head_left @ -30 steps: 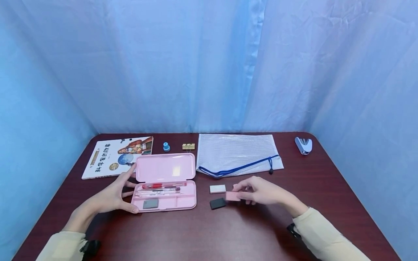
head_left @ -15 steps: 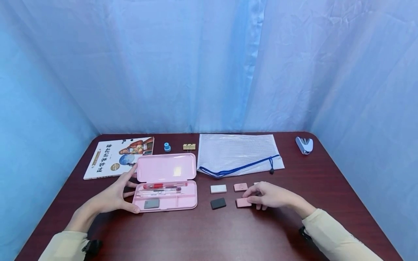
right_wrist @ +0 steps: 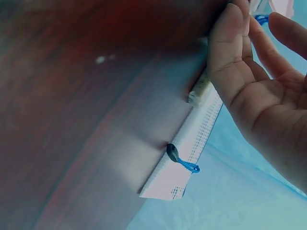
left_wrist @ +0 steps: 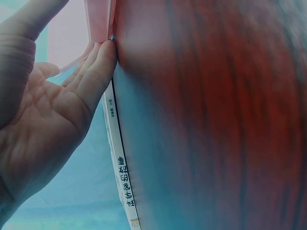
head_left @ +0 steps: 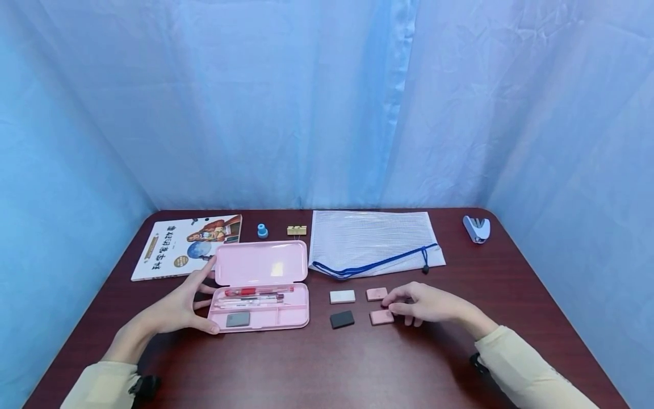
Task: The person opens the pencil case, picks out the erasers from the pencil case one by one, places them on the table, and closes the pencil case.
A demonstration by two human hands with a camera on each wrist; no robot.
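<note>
While your left hand [head_left: 176, 309] braces the open pink pencil case [head_left: 259, 287] at its left end — fingers [head_left: 203, 269] spread, thumb against the near corner and fingertips up by the lid's edge — your right hand [head_left: 426, 304] rests on the dark red surface [head_left: 317, 363] to the right of the case. Its fingers are loosely extended and close together, the tips just touching the nearer pink eraser [head_left: 381, 317]; nothing is pinched. A second pink eraser [head_left: 376, 293] lies just behind it, with a white eraser [head_left: 342, 296] and a black eraser [head_left: 342, 318] to their left, between the hand and the case. Inside the case you have pens [head_left: 252, 295] in the long compartment and a grey eraser [head_left: 238, 318] in the near-left one. Behind sit a mesh zip pouch [head_left: 370, 241], a book [head_left: 186, 245], a small blue item [head_left: 263, 230], a binder clip [head_left: 296, 229] and — at the far right corner — a stapler [head_left: 477, 228].
</note>
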